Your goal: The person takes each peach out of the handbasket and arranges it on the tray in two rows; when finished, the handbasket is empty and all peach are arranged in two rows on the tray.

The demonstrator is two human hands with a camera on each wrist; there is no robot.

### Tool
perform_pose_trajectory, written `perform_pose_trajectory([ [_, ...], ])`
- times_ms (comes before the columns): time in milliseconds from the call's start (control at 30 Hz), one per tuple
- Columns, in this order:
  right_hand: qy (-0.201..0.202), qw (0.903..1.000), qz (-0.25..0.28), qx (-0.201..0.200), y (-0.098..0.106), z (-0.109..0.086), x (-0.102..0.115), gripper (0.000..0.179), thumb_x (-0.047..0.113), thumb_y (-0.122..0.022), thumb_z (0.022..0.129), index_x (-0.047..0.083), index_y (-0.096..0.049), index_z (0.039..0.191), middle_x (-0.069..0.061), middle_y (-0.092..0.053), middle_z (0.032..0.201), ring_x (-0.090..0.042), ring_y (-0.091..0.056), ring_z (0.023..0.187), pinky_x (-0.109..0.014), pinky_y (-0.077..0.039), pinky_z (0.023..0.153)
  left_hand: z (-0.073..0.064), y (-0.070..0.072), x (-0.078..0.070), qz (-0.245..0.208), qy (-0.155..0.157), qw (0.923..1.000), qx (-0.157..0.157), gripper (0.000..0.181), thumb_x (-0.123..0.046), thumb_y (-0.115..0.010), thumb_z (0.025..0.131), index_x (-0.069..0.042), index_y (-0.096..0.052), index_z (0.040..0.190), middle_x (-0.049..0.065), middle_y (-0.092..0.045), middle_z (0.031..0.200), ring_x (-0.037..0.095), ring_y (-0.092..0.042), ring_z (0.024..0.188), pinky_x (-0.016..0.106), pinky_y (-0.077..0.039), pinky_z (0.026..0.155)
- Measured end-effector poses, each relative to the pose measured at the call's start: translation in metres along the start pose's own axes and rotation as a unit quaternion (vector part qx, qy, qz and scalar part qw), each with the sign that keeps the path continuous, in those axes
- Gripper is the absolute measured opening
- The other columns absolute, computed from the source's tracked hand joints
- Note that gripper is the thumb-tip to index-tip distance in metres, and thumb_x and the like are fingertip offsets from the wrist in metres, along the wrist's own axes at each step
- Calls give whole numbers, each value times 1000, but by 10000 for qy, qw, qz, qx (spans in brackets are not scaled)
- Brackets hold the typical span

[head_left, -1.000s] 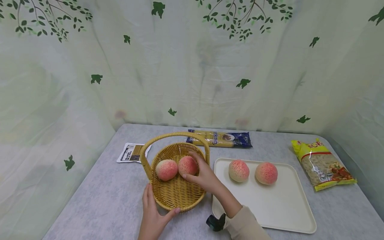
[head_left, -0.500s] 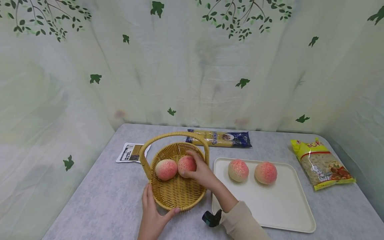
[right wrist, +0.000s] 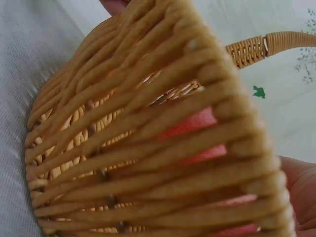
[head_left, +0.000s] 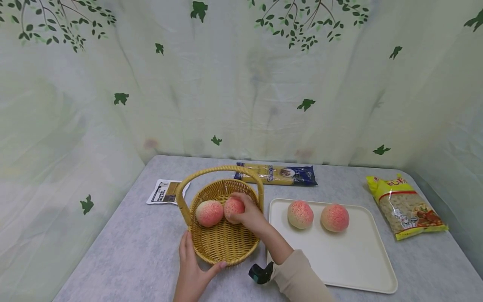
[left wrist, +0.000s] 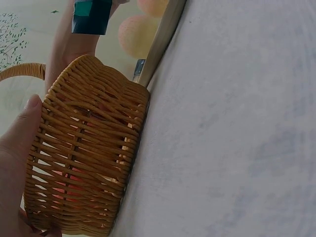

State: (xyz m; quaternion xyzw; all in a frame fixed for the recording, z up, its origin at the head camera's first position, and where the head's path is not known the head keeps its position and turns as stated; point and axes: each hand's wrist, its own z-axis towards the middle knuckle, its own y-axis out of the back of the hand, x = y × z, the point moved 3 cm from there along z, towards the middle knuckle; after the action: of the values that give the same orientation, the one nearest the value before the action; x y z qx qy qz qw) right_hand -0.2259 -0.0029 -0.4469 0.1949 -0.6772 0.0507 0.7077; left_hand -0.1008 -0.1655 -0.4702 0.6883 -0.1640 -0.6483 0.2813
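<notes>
A wicker basket [head_left: 226, 247] with a tall handle stands on the table, two peaches inside it. My left hand [head_left: 194, 270] holds its near left side, thumb at the front rim and fingers along the outer wall. Inside, my right hand [head_left: 253, 216] grips the right-hand peach [head_left: 233, 209] from its right side, fingers over the top. The other peach [head_left: 209, 214] lies beside it, untouched. In the left wrist view, my left thumb presses the basket [left wrist: 84, 148] near the rim. Through the weave in the right wrist view, pink peach skin [right wrist: 197, 118] shows.
Right of the basket is a cream tray [head_left: 354, 256] bearing a peach [head_left: 300, 214] and another peach [head_left: 334, 217]. A yellow snack-like bag [head_left: 409, 207] lies far right. Behind are a noodle packet [head_left: 277, 174] and a white-and-brown pouch [head_left: 164, 192]. A leaf-printed curtain [head_left: 241, 84] hangs behind.
My right wrist and sleeve have shifted a little to the left, and the right fingers have closed further over the peach. The left hand and basket have stayed put.
</notes>
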Motion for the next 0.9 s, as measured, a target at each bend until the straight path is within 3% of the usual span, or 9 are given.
perform_pose_trajectory([
  [400,-270,9991,-167,-298,-5,3,1,52,0,-66,78,7,-48,126,-15,-38,131,-31,-40,115,-47,-36,90,1,0,-1,33,26,10000,-3,121,-48,-76,64,-4,4,143,20,2,144,38,-9,129,56,-21,97],
  [600,-410,9967,-488,-492,-5,1,1,48,5,-68,78,15,-52,121,-12,-41,127,-28,-42,113,-47,-36,90,1,0,-1,70,-8,10000,-11,121,-48,-76,64,-3,4,143,19,2,144,38,-9,129,56,-21,97],
  [733,-136,9969,-507,-584,-3,-4,3,48,11,-69,77,18,-53,121,-8,-42,127,-25,-43,112,-45,-37,90,1,0,-1,54,-25,10000,-16,121,-48,-76,64,-3,4,143,19,2,144,38,-9,129,56,-21,97],
  [900,543,9966,-452,-436,0,-17,13,50,18,-70,77,19,-52,123,-4,-41,128,-23,-43,112,-42,-40,87,0,0,0,17,-106,9999,-65,121,-46,-77,64,-3,3,143,18,2,144,38,-9,129,56,-20,97],
])
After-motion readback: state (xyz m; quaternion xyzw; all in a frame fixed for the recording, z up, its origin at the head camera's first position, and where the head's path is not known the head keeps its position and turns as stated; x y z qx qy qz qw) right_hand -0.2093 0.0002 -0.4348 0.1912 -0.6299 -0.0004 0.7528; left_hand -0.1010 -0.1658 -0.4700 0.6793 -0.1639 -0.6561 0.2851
